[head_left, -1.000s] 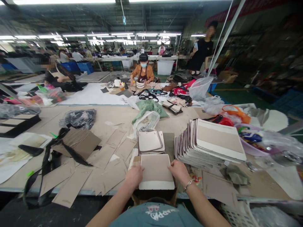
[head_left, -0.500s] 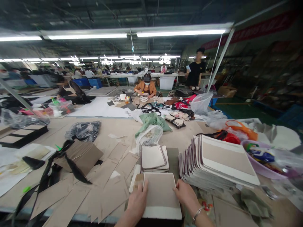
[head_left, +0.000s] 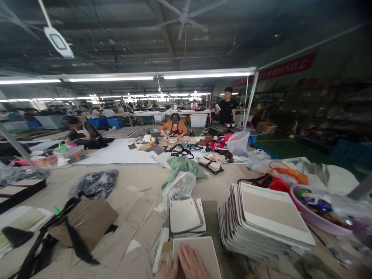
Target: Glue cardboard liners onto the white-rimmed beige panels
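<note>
Head view: both hands are at the near part of the tabletop (head_left: 151,174), and the beige panel (head_left: 207,248) lies directly beneath the right hand (head_left: 192,262). The panel is face up, just short of the stack of smaller panels (head_left: 184,215), which stands between it and the far edge of the tabletop. The panel's far edge runs roughly parallel to that tabletop edge. The lower frame border cuts off the panel's near end, so the direction of its long axis cannot be determined.

Hand position: the right hand is laid flat, fingers extended, pointing away from the wearer and slightly to the left. The left hand (head_left: 168,267) is at the panel's left edge, beside the brown block (head_left: 165,250). The hands are close together at the fingertips; contact between them cannot be confirmed, nor whether the left hand grips anything.

Relation: the right hand is nearer the panel's middle — the left hand is nearer its left edge. The panel's right edge is uncovered and faces the leaning stack of panels (head_left: 270,221), which stands just to the right. The near edge and near corners of the tabletop are out of frame.
</note>
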Demonstrator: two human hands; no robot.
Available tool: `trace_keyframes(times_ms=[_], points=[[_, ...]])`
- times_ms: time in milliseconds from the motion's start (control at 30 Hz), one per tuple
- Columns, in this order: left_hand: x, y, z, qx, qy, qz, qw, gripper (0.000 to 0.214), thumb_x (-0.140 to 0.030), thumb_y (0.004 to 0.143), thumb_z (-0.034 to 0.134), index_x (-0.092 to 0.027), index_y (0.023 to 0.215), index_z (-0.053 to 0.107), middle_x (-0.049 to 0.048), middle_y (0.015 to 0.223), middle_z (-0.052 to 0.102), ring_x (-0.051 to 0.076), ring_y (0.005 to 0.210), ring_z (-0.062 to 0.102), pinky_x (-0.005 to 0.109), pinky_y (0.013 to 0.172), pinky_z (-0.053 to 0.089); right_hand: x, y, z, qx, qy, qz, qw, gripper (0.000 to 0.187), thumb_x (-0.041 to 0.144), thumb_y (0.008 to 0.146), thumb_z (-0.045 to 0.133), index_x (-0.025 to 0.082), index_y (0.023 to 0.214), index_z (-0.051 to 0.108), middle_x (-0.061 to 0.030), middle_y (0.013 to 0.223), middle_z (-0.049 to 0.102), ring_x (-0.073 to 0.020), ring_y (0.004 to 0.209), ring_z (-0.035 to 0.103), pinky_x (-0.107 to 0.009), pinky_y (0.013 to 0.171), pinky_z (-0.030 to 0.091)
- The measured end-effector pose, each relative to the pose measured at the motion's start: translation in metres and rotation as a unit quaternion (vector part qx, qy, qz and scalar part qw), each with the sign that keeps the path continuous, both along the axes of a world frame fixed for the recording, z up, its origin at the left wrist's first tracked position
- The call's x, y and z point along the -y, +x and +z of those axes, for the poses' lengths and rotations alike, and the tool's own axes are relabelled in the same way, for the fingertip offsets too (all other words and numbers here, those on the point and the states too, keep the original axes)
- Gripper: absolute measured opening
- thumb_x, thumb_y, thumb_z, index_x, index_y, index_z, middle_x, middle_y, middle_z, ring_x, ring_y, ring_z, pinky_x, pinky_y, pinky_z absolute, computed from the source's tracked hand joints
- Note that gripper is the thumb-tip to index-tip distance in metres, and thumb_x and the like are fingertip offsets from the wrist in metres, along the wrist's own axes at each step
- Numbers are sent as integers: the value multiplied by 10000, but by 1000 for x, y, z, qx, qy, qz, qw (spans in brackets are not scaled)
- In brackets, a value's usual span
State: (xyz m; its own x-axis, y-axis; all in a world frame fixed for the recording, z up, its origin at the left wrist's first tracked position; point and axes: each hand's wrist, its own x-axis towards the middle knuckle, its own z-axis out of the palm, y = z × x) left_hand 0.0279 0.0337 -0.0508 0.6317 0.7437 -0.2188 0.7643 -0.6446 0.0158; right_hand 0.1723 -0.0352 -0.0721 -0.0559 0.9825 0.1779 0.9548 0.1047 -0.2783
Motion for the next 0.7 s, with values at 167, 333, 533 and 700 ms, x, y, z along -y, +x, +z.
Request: trace_keyframes(times_ms=[167, 333, 533, 700], points=[[8, -3, 36, -27, -15, -20, 999, 666, -60, 792, 402, -197, 1430, 265, 184, 1206, 531, 257, 928, 615, 345, 734, 527, 29, 2, 49, -50, -42, -16, 998, 770, 505, 854, 512, 136, 1441, 176, -102, 1493, 138, -266, 1370, 132, -476, 1128, 157], [11, 0, 46, -44, -17, -24, 999, 617, -56, 846, 241, -197, 1446, 212, 187, 1175, 517, 259, 814, 629, 383, 678, 525, 62, 36, 69, -65, -92, -144, 983, 726, 509, 876, 470, 73, 1413, 253, -143, 1484, 179, -261, 1375, 111, -479, 1132, 74], [10, -1, 53, -43, -37, -15, 998, 612, -59, 843, 252, -205, 1437, 230, 162, 1129, 533, 260, 838, 621, 383, 686, 509, 139, 63, 95, -127, 72, -224, 964, 474, 320, 940, 370, 122, 1370, 356, -127, 1391, 404, -215, 1299, 327, -394, 1090, 290], [7, -1, 59, 5, -71, 23, 997, 533, -181, 891, 290, -242, 1420, 273, 125, 1075, 565, 248, 788, 630, 374, 678, 506, 225, 100, 34, -231, 202, -449, 839, 578, 464, 849, 513, 137, 1310, 393, -178, 1204, 513, -262, 1024, 557, -416, 898, 486]])
